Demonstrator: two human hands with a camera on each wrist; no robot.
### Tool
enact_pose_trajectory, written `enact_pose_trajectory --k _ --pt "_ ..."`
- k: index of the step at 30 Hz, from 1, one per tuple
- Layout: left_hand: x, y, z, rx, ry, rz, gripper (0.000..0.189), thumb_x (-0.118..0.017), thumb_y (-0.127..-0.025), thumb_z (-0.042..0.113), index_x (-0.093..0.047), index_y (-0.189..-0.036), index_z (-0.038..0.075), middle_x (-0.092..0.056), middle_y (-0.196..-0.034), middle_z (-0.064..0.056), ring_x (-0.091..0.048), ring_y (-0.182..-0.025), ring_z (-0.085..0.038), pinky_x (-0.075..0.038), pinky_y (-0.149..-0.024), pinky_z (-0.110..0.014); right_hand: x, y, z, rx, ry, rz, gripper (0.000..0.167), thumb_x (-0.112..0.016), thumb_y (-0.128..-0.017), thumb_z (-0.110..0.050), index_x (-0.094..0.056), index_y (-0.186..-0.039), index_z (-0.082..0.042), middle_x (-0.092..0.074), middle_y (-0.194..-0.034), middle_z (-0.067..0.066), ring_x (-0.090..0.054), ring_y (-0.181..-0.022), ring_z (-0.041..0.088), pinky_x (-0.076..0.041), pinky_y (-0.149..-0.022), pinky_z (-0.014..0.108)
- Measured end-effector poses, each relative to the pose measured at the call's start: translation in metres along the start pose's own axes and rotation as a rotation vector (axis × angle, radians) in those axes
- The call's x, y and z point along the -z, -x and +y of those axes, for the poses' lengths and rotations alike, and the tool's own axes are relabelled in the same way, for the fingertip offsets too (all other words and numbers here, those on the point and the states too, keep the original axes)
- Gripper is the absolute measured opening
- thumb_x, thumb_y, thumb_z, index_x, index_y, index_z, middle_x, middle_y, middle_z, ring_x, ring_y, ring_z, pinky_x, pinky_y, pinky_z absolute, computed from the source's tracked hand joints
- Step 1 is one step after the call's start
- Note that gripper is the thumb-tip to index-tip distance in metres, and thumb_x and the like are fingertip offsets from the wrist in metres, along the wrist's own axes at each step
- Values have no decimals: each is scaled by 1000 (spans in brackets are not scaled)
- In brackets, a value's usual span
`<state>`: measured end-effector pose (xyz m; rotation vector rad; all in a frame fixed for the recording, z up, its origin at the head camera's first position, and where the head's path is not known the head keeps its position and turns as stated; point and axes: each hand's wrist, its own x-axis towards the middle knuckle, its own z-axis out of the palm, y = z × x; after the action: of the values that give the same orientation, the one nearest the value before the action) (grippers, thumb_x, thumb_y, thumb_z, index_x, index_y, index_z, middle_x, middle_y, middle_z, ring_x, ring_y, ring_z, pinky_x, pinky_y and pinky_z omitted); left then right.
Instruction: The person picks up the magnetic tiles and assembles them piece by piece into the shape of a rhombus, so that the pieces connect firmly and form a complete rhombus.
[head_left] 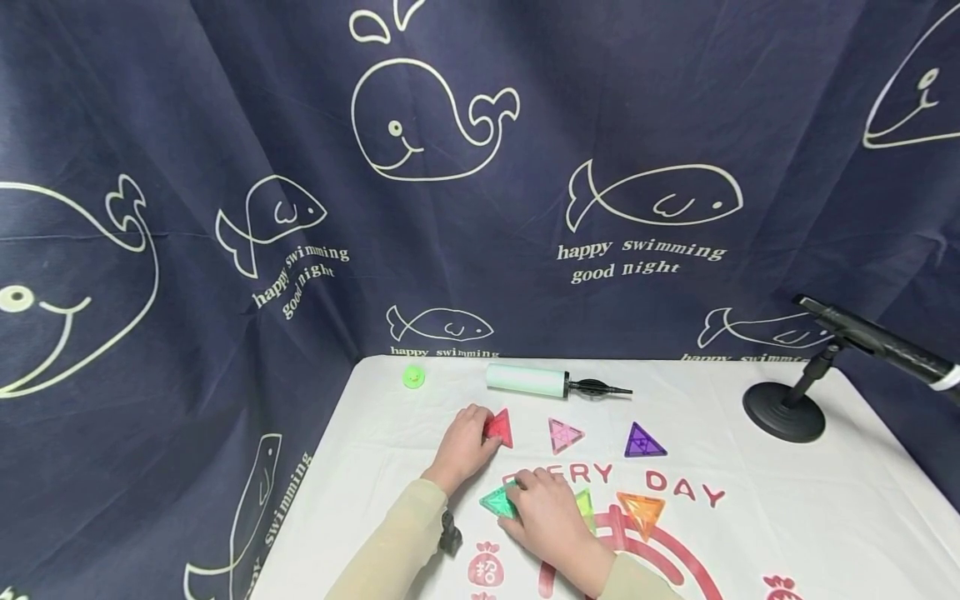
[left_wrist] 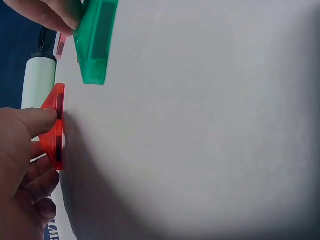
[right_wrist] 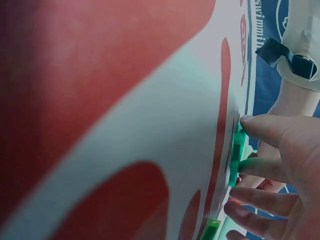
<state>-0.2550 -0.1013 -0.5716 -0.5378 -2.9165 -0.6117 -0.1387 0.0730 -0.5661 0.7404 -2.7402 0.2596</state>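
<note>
My left hand (head_left: 463, 447) pinches a red triangular magnetic tile (head_left: 500, 428) between thumb and fingers. In the left wrist view the red tile (left_wrist: 56, 131) stands nearly edge-on, dark strips along its side. Nearer to me, my right hand (head_left: 553, 518) grips a green triangular magnetic tile (head_left: 495, 502), thumb and forefinger on it in the right wrist view. That hand partly hides a yellow-green tile (head_left: 585, 505) lying to its right. An orange tile (head_left: 642, 512) is farther right. A pink tile (head_left: 564, 435) and a purple tile (head_left: 645, 442) lie in the back row.
At the back of the white-covered table (head_left: 375, 417) lie a mint hand pump (head_left: 527, 381) and a small round green toy (head_left: 413, 377). A black stand (head_left: 784, 411) with an angled arm occupies the right side. A navy curtain (head_left: 525, 275) hangs behind.
</note>
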Motion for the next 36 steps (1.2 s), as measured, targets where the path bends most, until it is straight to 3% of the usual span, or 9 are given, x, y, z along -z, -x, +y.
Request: enact_pose_trajectory --k 5,10,16,24,36 --pt "1 -1 -2 20 59 -2 31 -83 -91 26 -65 -112 10 -57 -90 4 -50 -79 -10 -50 -73 -29 -1 0 1 1 21 2 42 -80 -83 -55 -81 -105 -19 -67 -97 3 -62 -87 24 -52 -74 44" --pt "2 1 -2 34 104 12 33 -83 -91 20 -64 -116 9 -60 -95 1 -56 -81 -10 -53 -76 -30 0 -1 1 1 24 -15 42 -81 -84 -53 -81 -109 -20 -66 -96 2 -61 -86 23 -52 -74 43" --pt "4 2 -4 42 77 28 32 -78 -94 15 -65 -122 8 -63 -99 0 -62 -87 -13 -55 -82 -34 1 -3 2 -1 12 -37 38 -82 -85 -49 -82 -109 -19 -68 -100 1 -63 -90 22 -51 -75 42" --pt "6 3 -7 37 77 36 13 -72 -98 11 -67 -110 10 -64 -98 1 -63 -88 -14 -55 -81 -35 0 -9 8 9 -10 -51 30 -84 -85 -44 -83 -103 -21 -69 -99 1 -63 -88 21 -52 -76 44" --pt "13 11 -10 12 44 41 7 -73 -96 14 -66 -96 13 -59 -81 6 -54 -71 -9 -51 -66 -30 -1 -20 14 0 -47 -46 25 -86 -84 -37 -83 -102 -19 -71 -101 3 -64 -87 21 -50 -70 40"
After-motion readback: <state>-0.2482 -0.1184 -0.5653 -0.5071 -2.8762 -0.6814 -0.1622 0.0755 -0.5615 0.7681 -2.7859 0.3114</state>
